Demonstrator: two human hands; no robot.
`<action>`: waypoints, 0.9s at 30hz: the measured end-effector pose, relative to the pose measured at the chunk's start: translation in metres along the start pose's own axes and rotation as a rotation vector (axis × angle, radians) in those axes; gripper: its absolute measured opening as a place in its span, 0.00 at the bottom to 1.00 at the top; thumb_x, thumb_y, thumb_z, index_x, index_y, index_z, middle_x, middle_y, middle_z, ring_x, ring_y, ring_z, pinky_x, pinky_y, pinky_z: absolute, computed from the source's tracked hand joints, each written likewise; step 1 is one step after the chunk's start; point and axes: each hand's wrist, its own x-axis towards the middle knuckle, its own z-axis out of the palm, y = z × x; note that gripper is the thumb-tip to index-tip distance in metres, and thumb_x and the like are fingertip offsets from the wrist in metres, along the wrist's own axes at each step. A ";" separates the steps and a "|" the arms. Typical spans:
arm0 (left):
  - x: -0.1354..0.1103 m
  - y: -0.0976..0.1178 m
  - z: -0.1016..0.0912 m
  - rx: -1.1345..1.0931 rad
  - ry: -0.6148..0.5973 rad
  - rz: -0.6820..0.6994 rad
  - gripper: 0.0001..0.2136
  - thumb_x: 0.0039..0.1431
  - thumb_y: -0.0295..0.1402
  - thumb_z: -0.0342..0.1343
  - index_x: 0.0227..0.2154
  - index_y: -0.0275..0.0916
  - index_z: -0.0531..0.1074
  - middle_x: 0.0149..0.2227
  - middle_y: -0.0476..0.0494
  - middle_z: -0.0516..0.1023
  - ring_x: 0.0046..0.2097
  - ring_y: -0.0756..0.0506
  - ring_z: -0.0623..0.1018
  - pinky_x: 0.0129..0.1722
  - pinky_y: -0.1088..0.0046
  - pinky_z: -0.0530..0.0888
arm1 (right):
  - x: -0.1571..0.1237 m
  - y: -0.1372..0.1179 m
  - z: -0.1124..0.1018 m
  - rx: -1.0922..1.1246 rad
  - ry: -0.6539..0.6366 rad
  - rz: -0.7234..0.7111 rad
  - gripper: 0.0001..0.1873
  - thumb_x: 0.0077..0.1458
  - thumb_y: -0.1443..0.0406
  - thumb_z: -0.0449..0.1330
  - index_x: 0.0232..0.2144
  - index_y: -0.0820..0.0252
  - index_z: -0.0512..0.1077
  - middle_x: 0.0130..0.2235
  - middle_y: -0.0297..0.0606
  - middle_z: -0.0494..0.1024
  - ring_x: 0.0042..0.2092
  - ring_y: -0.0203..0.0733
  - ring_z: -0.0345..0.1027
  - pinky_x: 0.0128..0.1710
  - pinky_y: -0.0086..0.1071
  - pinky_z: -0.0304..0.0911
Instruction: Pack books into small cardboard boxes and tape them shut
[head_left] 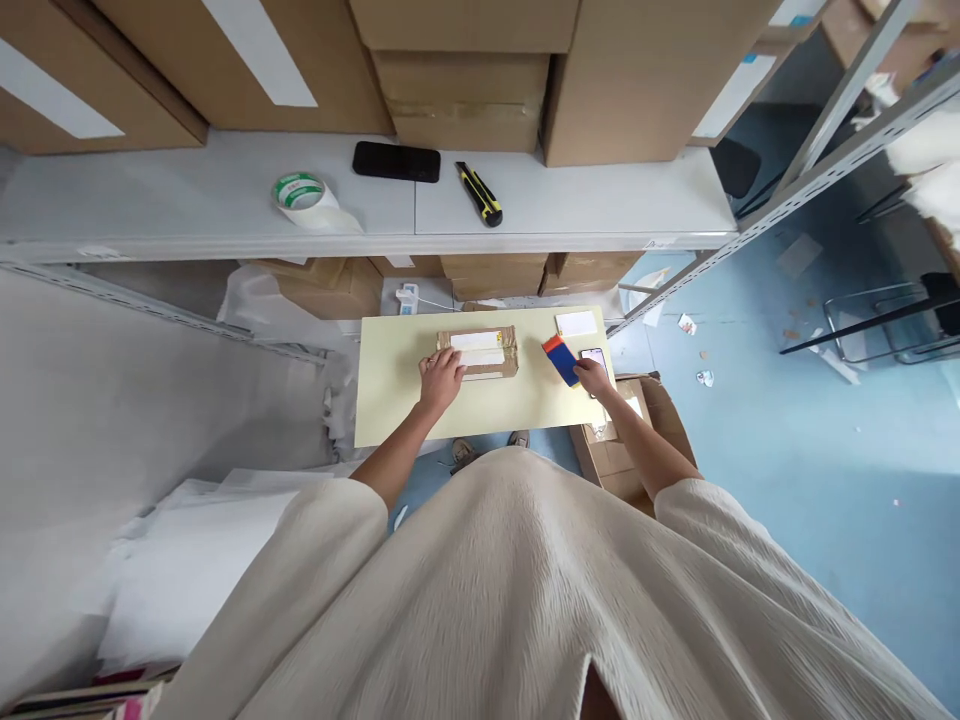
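A small cardboard box (491, 371) with a white label and clear tape over its top lies on the pale yellow table (390, 400). My left hand (441, 380) grips the box's left end, fingers bent over its upper side. Off to the right, my right hand (592, 377) is closed on the lower end of a flat blue object with an orange end (561, 360); its exact kind I cannot make out. Just behind that hand, a phone with a lit screen (594, 356) lies partly covered. A white card or paper (576, 323) rests at the table's back right corner.
A grey shelf (225, 190) spans above the table's far side, carrying a tape roll (304, 195), a black phone (396, 161), a yellow-black box cutter (480, 194) and large cartons (465, 100). An open carton (660, 410) stands on the floor at right.
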 end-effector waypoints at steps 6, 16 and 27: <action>-0.002 0.000 0.004 -0.085 0.048 -0.009 0.22 0.80 0.37 0.48 0.69 0.49 0.76 0.76 0.34 0.74 0.77 0.32 0.69 0.73 0.45 0.62 | 0.007 -0.065 -0.019 0.202 -0.072 -0.266 0.23 0.60 0.47 0.58 0.45 0.55 0.79 0.45 0.43 0.85 0.49 0.54 0.77 0.54 0.44 0.73; -0.005 0.002 0.008 -0.179 0.090 -0.016 0.22 0.78 0.35 0.51 0.69 0.49 0.76 0.75 0.33 0.75 0.76 0.33 0.70 0.72 0.45 0.62 | 0.014 -0.178 0.037 0.135 -0.206 -0.336 0.21 0.72 0.47 0.52 0.40 0.53 0.73 0.39 0.41 0.78 0.49 0.54 0.73 0.54 0.44 0.72; -0.002 -0.002 0.009 -0.167 0.056 -0.026 0.19 0.78 0.35 0.53 0.65 0.48 0.80 0.75 0.34 0.74 0.75 0.32 0.71 0.71 0.46 0.64 | 0.012 -0.154 0.043 -0.199 -0.235 -0.424 0.38 0.46 0.42 0.79 0.48 0.51 0.69 0.52 0.43 0.79 0.52 0.54 0.72 0.53 0.45 0.71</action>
